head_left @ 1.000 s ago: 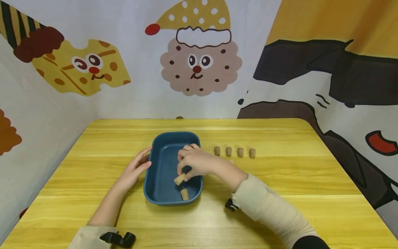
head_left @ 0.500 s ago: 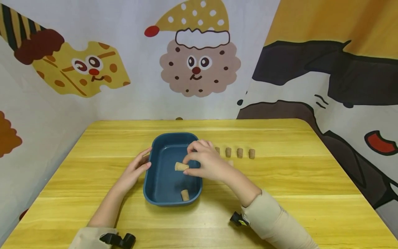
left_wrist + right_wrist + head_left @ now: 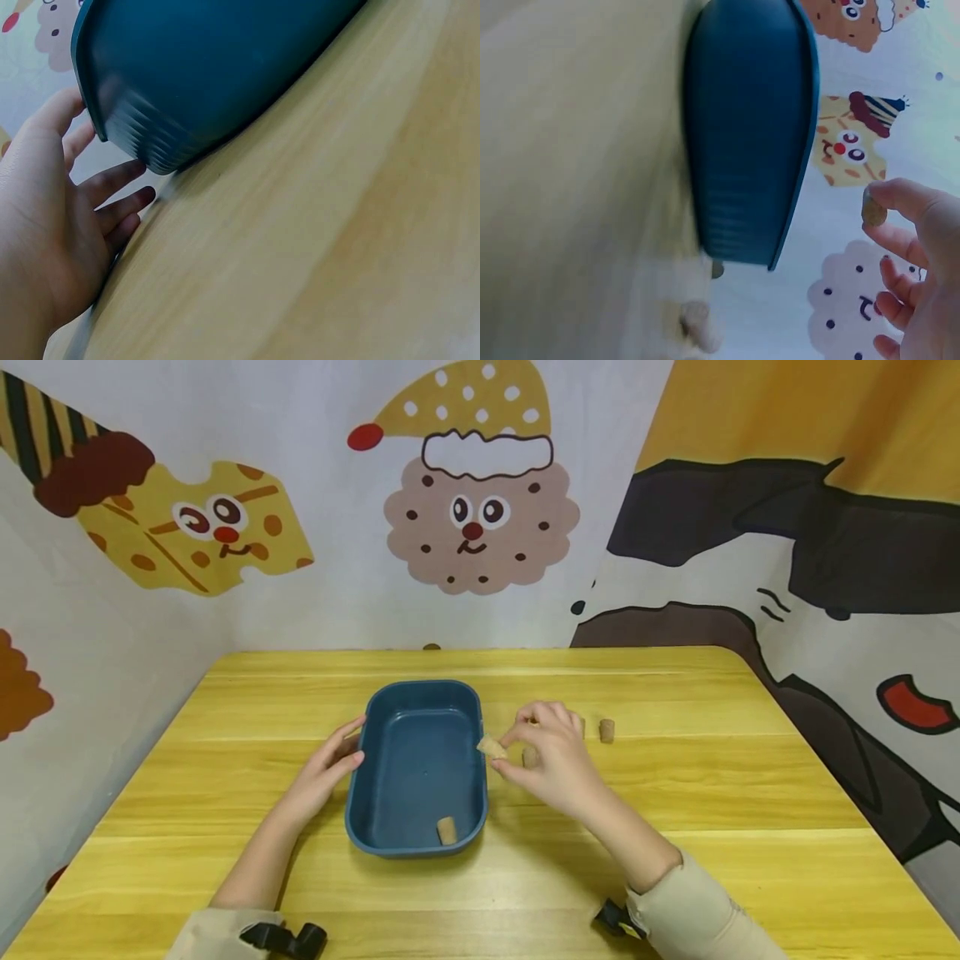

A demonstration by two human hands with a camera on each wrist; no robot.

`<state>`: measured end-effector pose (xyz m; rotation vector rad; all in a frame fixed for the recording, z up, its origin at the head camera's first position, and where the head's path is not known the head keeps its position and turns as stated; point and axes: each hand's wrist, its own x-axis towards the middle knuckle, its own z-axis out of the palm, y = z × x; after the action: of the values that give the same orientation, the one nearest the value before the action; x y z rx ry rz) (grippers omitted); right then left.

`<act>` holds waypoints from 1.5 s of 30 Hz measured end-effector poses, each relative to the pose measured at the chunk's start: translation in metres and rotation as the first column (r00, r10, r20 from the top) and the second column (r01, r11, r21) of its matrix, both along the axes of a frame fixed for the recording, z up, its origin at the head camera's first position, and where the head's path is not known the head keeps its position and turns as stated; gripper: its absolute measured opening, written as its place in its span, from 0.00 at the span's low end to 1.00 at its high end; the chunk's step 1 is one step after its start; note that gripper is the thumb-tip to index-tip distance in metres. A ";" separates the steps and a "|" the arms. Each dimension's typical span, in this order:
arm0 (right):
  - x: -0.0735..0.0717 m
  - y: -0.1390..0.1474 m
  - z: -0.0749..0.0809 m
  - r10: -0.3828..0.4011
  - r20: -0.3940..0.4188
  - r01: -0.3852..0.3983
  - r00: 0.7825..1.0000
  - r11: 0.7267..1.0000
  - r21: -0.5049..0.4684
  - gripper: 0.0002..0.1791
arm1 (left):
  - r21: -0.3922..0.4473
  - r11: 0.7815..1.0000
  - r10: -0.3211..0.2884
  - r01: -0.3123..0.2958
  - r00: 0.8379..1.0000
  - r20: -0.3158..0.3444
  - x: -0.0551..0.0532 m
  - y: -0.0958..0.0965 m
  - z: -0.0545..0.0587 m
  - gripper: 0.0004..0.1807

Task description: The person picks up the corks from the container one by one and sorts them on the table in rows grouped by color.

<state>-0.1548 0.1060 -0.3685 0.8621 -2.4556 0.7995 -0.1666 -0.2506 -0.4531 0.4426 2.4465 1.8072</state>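
Note:
A blue rectangular bin (image 3: 408, 760) stands on the table, with one cork stopper (image 3: 447, 831) lying in its near right corner. My left hand (image 3: 318, 777) rests against the bin's left side; in the left wrist view, its fingers (image 3: 116, 180) lie along the outer wall near the rim. Just past the bin's right rim, my right hand (image 3: 558, 760) pinches another cork stopper (image 3: 491, 747) between thumb and fingertips. From the right wrist, that pinched cork (image 3: 874, 208) appears raised above the table level. Behind the right hand, more corks are partly hidden.
One cork (image 3: 607, 731) stands on the yellow wooden table (image 3: 720, 777) to the right of the right hand. Another cork (image 3: 530, 757) shows between the right fingers and palm. A cartoon-printed curtain (image 3: 315, 618) hangs behind the table.
My right hand has lifted the cork up from inside the bin and carried it rightward past the rim. The left hand and bin have stayed in place.

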 end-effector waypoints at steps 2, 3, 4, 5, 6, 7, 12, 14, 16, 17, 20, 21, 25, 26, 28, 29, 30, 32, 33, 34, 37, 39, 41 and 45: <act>0.001 0.007 -0.003 -0.027 -0.010 0.027 1.000 1.000 -0.014 0.09 | 0.000 1.000 0.001 -0.001 1.000 0.002 0.000 0.000 0.000 0.30; 0.002 0.010 -0.004 -0.043 -0.012 0.043 0.999 0.999 -0.018 0.10 | 0.001 1.000 0.002 -0.002 1.000 0.002 0.000 0.000 0.000 0.30; 0.002 0.013 -0.006 -0.060 -0.014 0.060 0.998 0.998 -0.019 0.10 | 0.002 1.000 0.003 -0.003 1.000 0.002 0.000 0.000 -0.001 0.30; 0.002 0.016 -0.007 -0.077 -0.016 0.077 0.997 0.997 -0.022 0.10 | 0.003 1.000 0.003 -0.003 1.000 0.001 0.000 0.000 -0.001 0.30; 0.003 0.019 -0.008 -0.096 -0.013 0.095 0.995 0.995 -0.024 0.10 | 0.001 1.000 0.003 -0.003 1.000 0.001 0.000 0.000 -0.001 0.30; 0.003 0.022 -0.009 -0.112 -0.005 0.112 0.994 0.993 -0.029 0.10 | 0.000 1.000 0.002 -0.002 1.000 0.001 0.000 0.000 -0.001 0.30; 0.003 0.039 -0.015 -0.185 0.057 0.188 0.981 0.981 -0.042 0.11 | -0.002 1.000 0.001 -0.001 1.000 0.003 0.000 0.001 0.000 0.30; 0.002 0.046 -0.018 -0.215 0.077 0.218 0.974 0.975 -0.040 0.11 | -0.003 1.000 0.003 -0.003 1.000 0.005 0.000 0.002 0.000 0.30; 0.001 0.052 -0.020 -0.247 0.090 0.251 0.965 0.967 -0.037 0.11 | -0.004 1.000 0.006 -0.006 1.000 0.006 0.000 0.002 0.001 0.30; 0.000 0.054 -0.021 -0.263 0.098 0.268 0.960 0.963 -0.038 0.11 | -0.004 1.000 0.008 -0.008 1.000 0.006 0.000 0.002 0.001 0.30; 0.000 0.061 -0.023 -0.314 0.117 0.320 0.942 0.947 -0.039 0.11 | -0.006 1.000 0.014 -0.014 1.000 0.006 0.001 0.003 0.002 0.30; 0.000 0.063 -0.024 -0.330 0.127 0.337 0.935 0.941 -0.038 0.12 | -0.007 1.000 0.016 -0.016 1.000 0.005 0.001 0.002 0.002 0.30; 0.000 0.070 -0.030 -0.381 0.174 0.390 0.908 0.921 -0.020 0.12 | -0.009 1.000 0.013 -0.013 1.000 0.008 0.001 0.002 0.002 0.30; 0.000 0.072 -0.032 -0.391 0.186 0.400 0.901 0.916 -0.013 0.12 | -0.008 1.000 0.013 -0.013 1.000 0.008 0.001 0.002 0.002 0.30; -0.001 0.075 -0.036 -0.406 0.211 0.416 0.889 0.910 -0.002 0.12 | -0.004 1.000 0.011 -0.011 1.000 0.009 0.001 0.001 0.001 0.30; -0.001 0.076 -0.038 -0.414 0.221 0.423 0.883 0.906 0.003 0.12 | -0.004 1.000 0.011 -0.011 1.000 0.008 0.001 0.001 0.001 0.30; -0.001 0.077 -0.040 -0.421 0.230 0.431 0.878 0.902 0.007 0.12 | -0.001 1.000 0.010 -0.010 1.000 0.006 0.001 0.001 0.001 0.30; -0.001 0.078 -0.045 -0.437 0.242 0.447 0.866 0.895 0.017 0.12 | 0.000 1.000 0.008 -0.008 1.000 0.004 0.001 0.001 0.001 0.30; -0.002 0.078 -0.047 -0.446 0.245 0.455 0.861 0.890 0.024 0.12 | -0.001 1.000 0.008 -0.008 1.000 0.002 0.001 0.001 0.001 0.30; -0.002 0.078 -0.049 -0.454 0.247 0.462 0.856 0.886 0.029 0.13 | -0.001 1.000 0.008 -0.008 1.000 0.000 0.001 0.001 0.001 0.30; -0.002 0.078 -0.056 -0.479 0.252 0.484 0.841 0.874 0.045 0.13 | 0.001 1.000 0.009 -0.009 1.000 -0.001 0.002 0.001 0.001 0.30; -0.002 0.078 -0.060 -0.492 0.253 0.496 0.833 0.867 0.050 0.13 | 0.002 1.000 0.008 -0.008 1.000 -0.003 0.002 0.001 0.001 0.30; -0.001 0.077 -0.063 -0.502 0.253 0.507 0.827 0.860 0.050 0.12 | 0.004 1.000 0.007 -0.007 1.000 -0.003 0.001 0.001 0.001 0.30; -0.002 0.077 -0.066 -0.521 0.250 0.527 0.816 0.849 0.049 0.12 | 0.004 1.000 0.009 -0.009 1.000 -0.004 0.001 0.001 0.001 0.30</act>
<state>-0.1563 0.1826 -0.4342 0.0388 -2.6997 0.7569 -0.1657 -0.2493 -0.4521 0.4366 2.4511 1.8171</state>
